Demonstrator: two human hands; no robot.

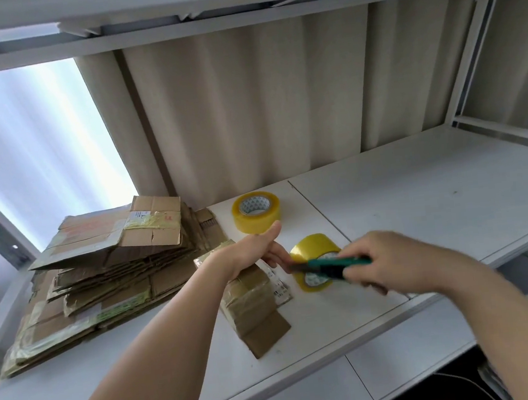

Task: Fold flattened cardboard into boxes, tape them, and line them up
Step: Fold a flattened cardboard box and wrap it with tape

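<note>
Left hand (pixel 255 249): you steady the tape roll (pixel 315 267) upright against the small box (pixel 254 302)
Right hand (pixel 390 264): you're gripping the green cutter (pixel 334 264)
Box: light, stiff; hold by edges
Tape: slick, sticky; pinch its free end

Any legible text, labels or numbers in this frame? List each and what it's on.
None legible.
White label on the top flattened box: print too small.
Red marks on that top flattened box: blurred.
Barcode sticker by the small box: unreadable.
Tape roll core: triangle pattern only, no words.
</note>
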